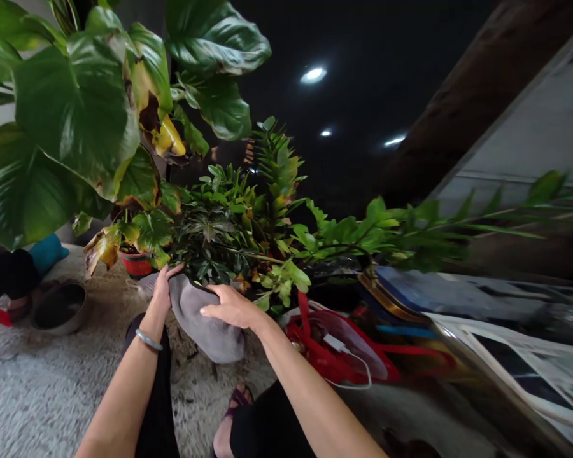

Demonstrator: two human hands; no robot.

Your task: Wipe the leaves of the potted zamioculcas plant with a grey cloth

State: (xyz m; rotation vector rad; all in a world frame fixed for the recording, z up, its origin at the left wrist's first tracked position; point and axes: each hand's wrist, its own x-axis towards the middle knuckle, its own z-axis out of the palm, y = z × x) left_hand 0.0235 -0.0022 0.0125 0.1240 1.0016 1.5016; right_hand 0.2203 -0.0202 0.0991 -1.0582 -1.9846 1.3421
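Between both gripping hands, left hand and right hand, a grey pot holds leafy plants.

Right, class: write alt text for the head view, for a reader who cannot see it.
Both hands, left hand and right hand, grip the rim of a tilted grey pot holding a leafy green plant. A red bag lies to its right, and a large-leaved plant rises on the left.

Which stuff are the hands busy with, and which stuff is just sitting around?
In hand:
- grey pot, tilted
- bushy green plant growing in it
- left hand and right hand, gripping the pot's rim

Just sitting around:
- big-leaved plant
- small red pot
- empty round bowl
- red bag with a white cable
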